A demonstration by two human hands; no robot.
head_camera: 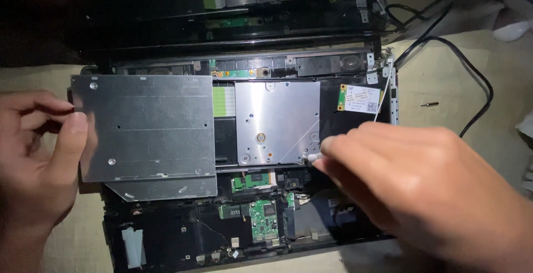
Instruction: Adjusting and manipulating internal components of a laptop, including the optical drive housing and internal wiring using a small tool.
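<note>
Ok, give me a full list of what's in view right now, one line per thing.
opened laptop base: one, black, centre, on the table
optical drive: one, grey metal, left half of the base, lifted at its left edge
metal plate: one, silver, middle of the base
ribbon cable: one, green-white, between drive and plate
wireless card: one, green with white label, right of the plate
circuit board: one, green, lower middle
black cable: one, looping on the table at right
screw: one, dark, on the table at right
table: one, beige
left hand: grip on the drive's left edge
right hand: fingertips at the plate's lower right corner, pinching a small white piece
</note>
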